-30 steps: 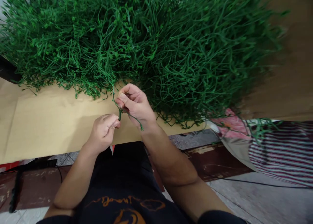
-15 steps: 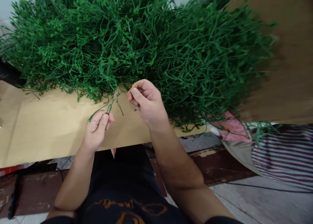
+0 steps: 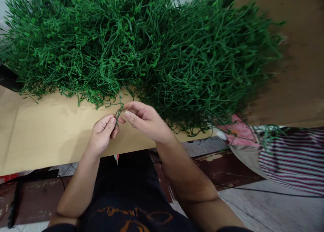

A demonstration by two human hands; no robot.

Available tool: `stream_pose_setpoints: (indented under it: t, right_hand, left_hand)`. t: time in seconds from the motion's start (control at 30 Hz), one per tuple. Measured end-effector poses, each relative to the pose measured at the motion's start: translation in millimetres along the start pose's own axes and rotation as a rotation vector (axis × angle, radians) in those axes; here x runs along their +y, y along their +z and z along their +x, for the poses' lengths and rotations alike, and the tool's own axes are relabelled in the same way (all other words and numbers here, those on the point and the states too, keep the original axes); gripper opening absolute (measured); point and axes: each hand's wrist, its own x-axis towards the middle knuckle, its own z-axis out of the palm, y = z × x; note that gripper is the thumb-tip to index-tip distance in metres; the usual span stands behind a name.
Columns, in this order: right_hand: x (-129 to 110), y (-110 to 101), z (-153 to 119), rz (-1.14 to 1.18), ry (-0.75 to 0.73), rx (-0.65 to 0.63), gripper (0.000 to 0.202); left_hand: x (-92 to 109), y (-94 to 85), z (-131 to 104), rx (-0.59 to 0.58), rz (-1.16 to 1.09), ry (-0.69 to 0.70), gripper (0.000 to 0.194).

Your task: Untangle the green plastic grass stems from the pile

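In front of the green heap (image 3: 141, 49), the left hand (image 3: 101, 132) pinches a green sprig (image 3: 118, 113); the right hand (image 3: 149, 121) is by its top, grip unclear. Tan board (image 3: 50, 134) lies under the heap.

We read the heaped green stems (image 3: 101, 46) as plastic, mostly matt, with a faint sheen in places; the strand (image 3: 118, 114) out in front looks like the same smooth material. Below, we take the tan surface (image 3: 50, 130) for cardboard or thick paper, smooth and dull. The brown panel (image 3: 301, 63) at right passes for cardboard too, matt throughout. We see soft, unglossy cloth in the striped fabric (image 3: 293, 161) and matt dark cloth in the shirt (image 3: 131, 195), its orange lettering (image 3: 110, 211) apparently printed. The maroon beam (image 3: 227, 173) looks painted, chipped and scuffed; whether wood or metal lies beneath, we cannot tell. The grey floor (image 3: 260, 210) resembles smooth, mottled tile.
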Motion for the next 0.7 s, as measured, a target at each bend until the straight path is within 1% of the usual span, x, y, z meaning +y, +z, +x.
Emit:
stream_pose_setpoints:
  t: [0.17,0.23,0.27,0.33,0.4,0.43,0.47,0.5,0.53,0.57,0.63,0.67,0.7]
  right_hand:
    - [7,12,1,0.035,0.025,-0.062,0.042]
    - [10,14,-1,0.041,0.049,-0.076,0.043]
    - [11,14,-2,0.029,0.065,-0.084,0.042]
    - [15,12,-6,-0.022,0.100,-0.100,0.038]
    - [20,9,-10,-0.088,0.129,-0.102,0.034]
    - [24,8,-11,-0.120,0.136,-0.095,0.033]
    - [27,8,-12,-0.153,0.140,-0.084,0.032]
    - [30,9,-12,-0.190,0.140,-0.078,0.032]
    - [33,10,-13,-0.226,0.134,-0.079,0.031]
    - [35,13,-13,-0.259,0.117,-0.082,0.030]
    - [37,20,-12,-0.322,0.056,-0.099,0.025]
    - [36,23,-13,-0.354,0.013,-0.106,0.022]
    - [35,26,-14,-0.382,-0.033,-0.111,0.019]
  left_hand:
    - [-3,2.3,-4,0.000,0.022,0.017,0.037]
    - [-2,-2.0,-6,0.005,0.046,0.033,0.038]
    - [0,-6.7,-8,0.027,0.059,0.043,0.037]
    - [5,-20.4,-10,0.128,0.062,0.088,0.033]
    - [14,-34.0,-9,0.291,0.023,0.195,0.027]
    - [20,-37.6,-7,0.376,0.007,0.263,0.025]
    - [26,-37.5,-4,0.437,0.012,0.326,0.024]
    - [33,-32.9,0,0.459,0.040,0.384,0.023]
    - [40,-23.5,6,0.442,0.086,0.438,0.024]
    - [47,-9.6,13,0.383,0.154,0.475,0.026]
    - [61,27.2,32,0.180,0.352,0.506,0.025]
    - [68,47.0,43,0.062,0.491,0.493,0.022]
    - [75,65.4,53,-0.030,0.634,0.469,0.019]
